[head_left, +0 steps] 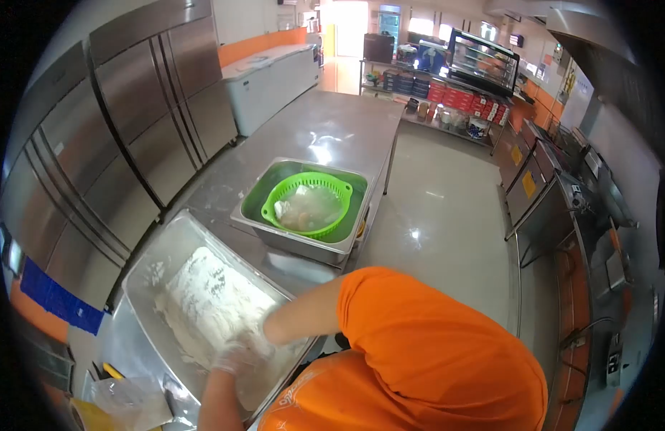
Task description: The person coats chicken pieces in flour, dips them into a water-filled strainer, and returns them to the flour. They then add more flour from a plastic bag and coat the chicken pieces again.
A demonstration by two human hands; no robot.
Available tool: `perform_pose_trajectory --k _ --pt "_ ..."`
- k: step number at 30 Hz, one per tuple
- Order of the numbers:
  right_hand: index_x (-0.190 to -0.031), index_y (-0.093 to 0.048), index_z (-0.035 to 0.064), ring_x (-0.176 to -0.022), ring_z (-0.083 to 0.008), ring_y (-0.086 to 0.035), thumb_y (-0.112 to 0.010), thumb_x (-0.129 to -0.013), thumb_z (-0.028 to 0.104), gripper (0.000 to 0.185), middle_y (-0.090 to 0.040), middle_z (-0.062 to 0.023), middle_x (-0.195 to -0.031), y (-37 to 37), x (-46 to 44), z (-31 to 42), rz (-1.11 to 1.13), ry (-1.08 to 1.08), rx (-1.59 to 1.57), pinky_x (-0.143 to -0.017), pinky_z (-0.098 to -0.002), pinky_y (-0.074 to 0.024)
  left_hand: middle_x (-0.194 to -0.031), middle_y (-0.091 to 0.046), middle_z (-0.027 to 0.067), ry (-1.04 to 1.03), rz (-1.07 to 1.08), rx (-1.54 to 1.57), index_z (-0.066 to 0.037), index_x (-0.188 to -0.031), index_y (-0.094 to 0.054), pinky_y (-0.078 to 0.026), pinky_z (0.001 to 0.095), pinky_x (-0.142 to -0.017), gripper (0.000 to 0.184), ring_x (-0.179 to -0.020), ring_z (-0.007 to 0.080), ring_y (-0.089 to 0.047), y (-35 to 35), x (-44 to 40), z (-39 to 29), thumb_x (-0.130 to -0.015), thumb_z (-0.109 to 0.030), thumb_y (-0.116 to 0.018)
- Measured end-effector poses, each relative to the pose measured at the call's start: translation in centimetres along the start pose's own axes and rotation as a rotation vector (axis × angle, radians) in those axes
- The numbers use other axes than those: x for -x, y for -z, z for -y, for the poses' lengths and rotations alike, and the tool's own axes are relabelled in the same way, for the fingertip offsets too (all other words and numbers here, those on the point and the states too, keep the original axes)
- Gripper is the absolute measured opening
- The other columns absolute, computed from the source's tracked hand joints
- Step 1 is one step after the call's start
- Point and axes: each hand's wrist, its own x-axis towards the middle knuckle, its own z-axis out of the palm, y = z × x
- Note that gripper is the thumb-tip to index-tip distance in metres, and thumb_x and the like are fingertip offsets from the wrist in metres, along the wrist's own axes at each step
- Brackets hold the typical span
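Note:
White flour (210,284) is heaped in a large pale tub (142,266) on the steel table. My left hand (237,356), in a clear glove, is low in the flour near the tub's front right part. Beside it, my right hand (259,343) is also down in the flour, its fingers hidden. What either hand holds cannot be made out. Beyond the tub, a green colander (341,188) sits in a steel pan (250,215) with cloudy liquid and pale pieces inside.
The steel table (354,118) runs away ahead. A plastic bag (131,402) lies at the near left corner. Steel refrigerators (156,108) and a white chest freezer (264,86) line the left; counters (555,208) stand on the right, shelving (433,100) at the back.

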Motion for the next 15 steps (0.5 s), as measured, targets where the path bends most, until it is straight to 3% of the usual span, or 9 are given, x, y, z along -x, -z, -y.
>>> perform_pose_trajectory --k 3,4,7,10,15 --pt "-0.105 -0.058 0.0062 -0.091 -0.0269 -0.060 -0.049 -0.084 0.021 0.028 -0.061 -0.0148 -0.100 0.2 0.6 -0.2 -0.020 -0.042 0.000 -0.074 -0.0383 -0.0479 -0.114 -0.055 0.0192 0.024 -0.048 0.027 -0.003 -0.109 -0.057 -0.045 0.0384 -0.086 0.044 -0.105 0.0336 -0.054 -0.6 0.1 -0.7 -0.080 -0.036 -0.053" --pt "-0.105 -0.058 0.0061 -0.090 -0.0270 -0.060 -0.049 -0.083 0.020 0.028 -0.061 -0.0149 -0.100 0.8 0.9 -1.4 -0.018 -0.084 0.018 -0.073 -0.0384 -0.0480 -0.113 -0.055 0.0203 0.076 0.024 0.061 -0.003 -0.106 -0.058 -0.046 0.0384 -0.085 0.042 -0.104 0.0344 -0.054 1.4 0.8 -1.5 -0.081 -0.035 -0.052" --pt "-0.103 -0.060 0.0058 -0.089 -0.0271 -0.061 -0.050 -0.082 0.018 0.026 -0.062 -0.0153 -0.098 3.0 1.6 -4.4 -0.024 -0.188 0.080 -0.071 -0.0387 -0.0484 -0.100 -0.060 0.0155 -0.474 0.205 -0.562 -0.013 -0.100 -0.062 -0.045 0.0382 -0.084 0.034 -0.098 0.0305 -0.056 3.4 0.2 -1.1 -0.072 -0.032 -0.063" --pt "-0.101 -0.061 0.0056 -0.088 -0.0273 -0.061 -0.051 -0.081 0.017 0.025 -0.063 -0.0157 -0.096 3.6 2.0 -5.1 -0.032 -0.229 0.130 -0.069 -0.0391 -0.0487 -0.094 -0.061 0.0140 0.011 -0.063 0.137 -0.014 -0.096 -0.062 -0.047 0.0396 -0.080 0.032 -0.093 0.0277 -0.059 1.7 0.5 0.7 -0.072 -0.035 -0.062" --pt "-0.098 -0.063 0.0051 -0.086 -0.0275 -0.062 -0.053 -0.079 0.014 0.023 -0.063 -0.0164 -0.093 5.6 3.3 -4.2 -0.084 -0.249 0.293 -0.066 -0.0397 -0.0493 -0.089 -0.063 0.0147 0.331 -0.214 0.131 -0.011 -0.098 -0.061 -0.049 0.0407 -0.074 0.038 -0.083 0.0275 -0.062 2.1 1.3 1.6 -0.070 -0.036 -0.064"
